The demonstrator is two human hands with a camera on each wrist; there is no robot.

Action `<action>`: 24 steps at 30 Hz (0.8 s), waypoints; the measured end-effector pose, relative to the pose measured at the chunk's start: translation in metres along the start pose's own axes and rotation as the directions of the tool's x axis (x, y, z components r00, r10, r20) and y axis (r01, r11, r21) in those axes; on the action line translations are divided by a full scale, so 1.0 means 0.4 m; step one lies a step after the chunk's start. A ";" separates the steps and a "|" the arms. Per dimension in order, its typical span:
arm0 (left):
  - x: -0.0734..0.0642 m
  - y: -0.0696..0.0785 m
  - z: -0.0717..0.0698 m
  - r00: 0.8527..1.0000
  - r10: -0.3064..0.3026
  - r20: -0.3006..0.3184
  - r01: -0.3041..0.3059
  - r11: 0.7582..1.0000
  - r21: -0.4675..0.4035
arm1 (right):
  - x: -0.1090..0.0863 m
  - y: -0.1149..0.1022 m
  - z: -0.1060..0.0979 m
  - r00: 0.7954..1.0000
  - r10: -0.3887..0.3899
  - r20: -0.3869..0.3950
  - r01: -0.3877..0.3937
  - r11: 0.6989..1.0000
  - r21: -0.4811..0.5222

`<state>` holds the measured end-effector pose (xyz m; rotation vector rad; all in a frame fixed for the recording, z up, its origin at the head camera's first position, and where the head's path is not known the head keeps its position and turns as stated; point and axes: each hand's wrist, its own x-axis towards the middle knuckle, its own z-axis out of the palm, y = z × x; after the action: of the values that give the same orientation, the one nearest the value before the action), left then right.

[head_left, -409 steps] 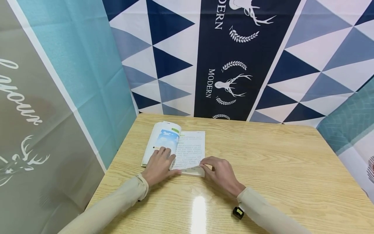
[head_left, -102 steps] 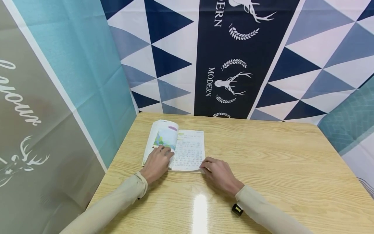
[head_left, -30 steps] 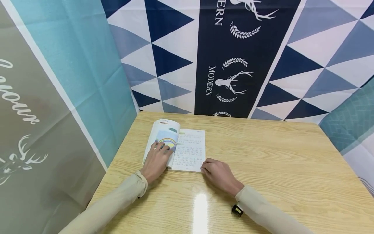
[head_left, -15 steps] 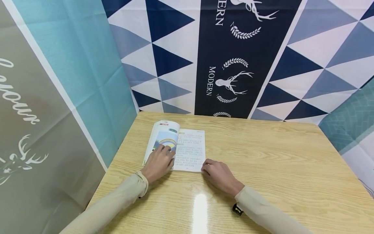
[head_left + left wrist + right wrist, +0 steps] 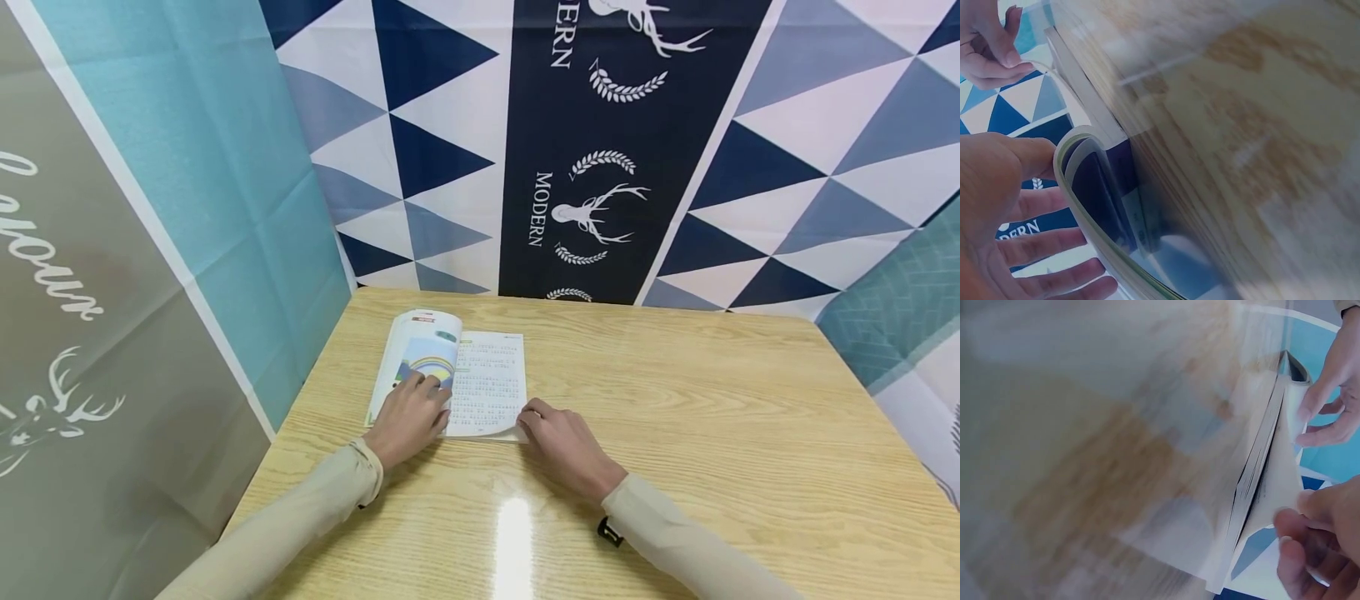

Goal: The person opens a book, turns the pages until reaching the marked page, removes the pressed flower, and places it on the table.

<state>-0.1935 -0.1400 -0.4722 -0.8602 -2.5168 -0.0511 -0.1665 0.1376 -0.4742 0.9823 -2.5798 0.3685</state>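
An open book (image 5: pixel 487 379) lies toward the left of the wooden table, a rainbow picture on its left page and lines of print on its right. My left hand (image 5: pixel 408 417) rests on the left page near the spine, fingers extended; the left wrist view has them spread along the curved stack of pages (image 5: pixel 1088 219). At the lower right corner, my right hand (image 5: pixel 566 442) pinches a page between thumb and fingertips. That page (image 5: pixel 1277 475) bows up from the thick block beneath it in the right wrist view.
The wooden table (image 5: pixel 697 400) extends to the right of the book, with a bright light reflection (image 5: pixel 512 546) near the front. Patterned cloth (image 5: pixel 442 150) hangs behind it, and more cloth (image 5: pixel 247 208) along the left. A small black device (image 5: pixel 610 532) sits at the right wrist.
Since half a second ago, the right page's lower corner has lifted in my right hand. Earlier, the left page showed different pictures; pages have turned over to the left. The left hand has hardly moved.
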 end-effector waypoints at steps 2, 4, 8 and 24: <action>0.001 0.001 0.000 1.000 -0.004 0.011 0.004 1.000 0.012 | 0.001 0.001 -0.002 1.000 0.002 0.002 -0.002 1.000 0.000; 0.001 0.004 -0.004 0.999 -0.008 0.032 0.008 1.000 0.028 | 0.001 0.002 -0.001 1.000 0.009 -0.002 -0.009 1.000 0.018; 0.002 0.008 -0.009 0.998 -0.019 0.063 0.017 0.999 0.040 | 0.004 0.007 0.000 0.999 0.047 -0.025 -0.044 0.993 0.111; -0.005 0.017 0.003 0.991 -0.052 0.123 0.038 0.993 0.114 | 0.010 0.009 -0.005 0.986 0.140 -0.088 -0.122 0.974 0.189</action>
<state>-0.1886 -0.1353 -0.4750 -0.7836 -2.6286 0.1323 -0.1712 0.1385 -0.4713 0.8303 -2.5596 0.6838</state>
